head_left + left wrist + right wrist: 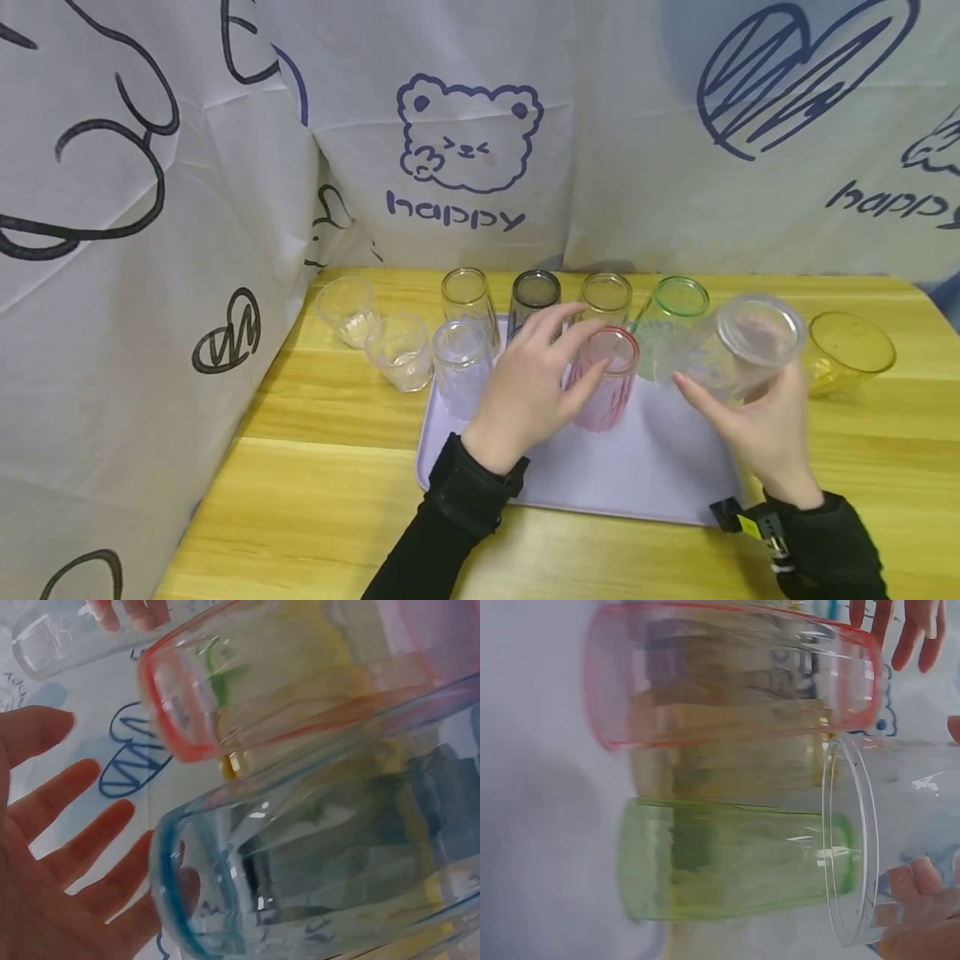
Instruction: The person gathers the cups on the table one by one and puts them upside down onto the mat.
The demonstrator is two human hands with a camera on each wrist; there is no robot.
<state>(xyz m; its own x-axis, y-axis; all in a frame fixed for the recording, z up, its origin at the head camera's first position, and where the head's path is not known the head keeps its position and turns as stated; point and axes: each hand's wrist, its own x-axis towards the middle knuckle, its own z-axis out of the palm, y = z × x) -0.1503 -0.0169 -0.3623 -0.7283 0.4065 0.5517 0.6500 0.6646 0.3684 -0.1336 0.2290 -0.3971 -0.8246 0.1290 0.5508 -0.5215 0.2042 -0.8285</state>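
Colourless transparent tumbler (723, 354) is in the air above the tray's right part, in front of the green glass. Held base up, mouth down; long axis leans, base toward the person's right, mouth toward the left. Thick round base, smooth see-through wall, thin round rim.

Right-hand grip (768, 429) wraps the tumbler, thumb on its left side. Left-hand grip (528, 392): fingers spread, holding nothing, by the red-edged pink fluted glass (603, 383) and the blue-edged transparent glass (461, 371); can't tell if it touches either.

Both those glasses stand inverted on the flat lilac tray (637, 479). Green tapered glass (671, 321) is inverted behind. Wide yellow transparent cup (847, 358), mouth up, sits right of the tray on the yellow wood-grain desk (315, 517).
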